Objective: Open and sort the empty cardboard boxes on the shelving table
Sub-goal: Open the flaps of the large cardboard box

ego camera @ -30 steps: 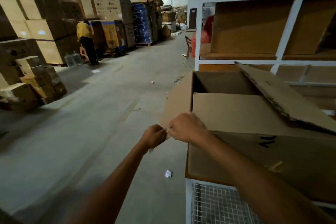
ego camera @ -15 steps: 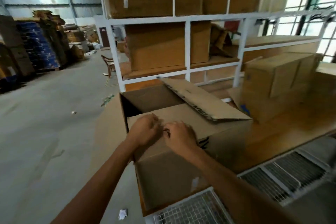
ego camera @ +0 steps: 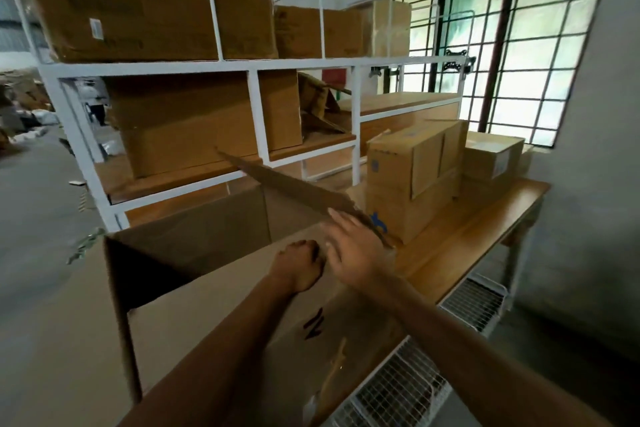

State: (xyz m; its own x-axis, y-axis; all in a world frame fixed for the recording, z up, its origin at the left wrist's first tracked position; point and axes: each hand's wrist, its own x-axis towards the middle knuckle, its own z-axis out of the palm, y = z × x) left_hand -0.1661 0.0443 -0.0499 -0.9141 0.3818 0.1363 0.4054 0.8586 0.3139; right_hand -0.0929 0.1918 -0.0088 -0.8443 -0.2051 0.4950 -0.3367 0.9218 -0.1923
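Note:
A large open cardboard box (ego camera: 214,319) sits at the near left end of the wooden table (ego camera: 478,229), overhanging its edge. My left hand (ego camera: 299,263) grips the top rim of the box's near flap, fingers curled over it. My right hand (ego camera: 356,246) is flat with fingers apart, pressing under the raised right flap (ego camera: 298,192), which slants up towards the shelves. The box's inside looks dark; I cannot see its bottom. Two stacked closed boxes (ego camera: 412,180) stand further right on the table.
A white metal shelving frame (ego camera: 256,111) behind the table holds several large cardboard boxes (ego camera: 145,10). A smaller pale box (ego camera: 491,156) stands at the far right near a barred window (ego camera: 502,31). White wire mesh (ego camera: 401,388) lies below the table. Concrete floor (ego camera: 31,253) spreads left.
My view has swung right from the warehouse aisle to the shelves. My right hand left the near flap's rim and now lifts the right flap; my left hand stays on the near flap.

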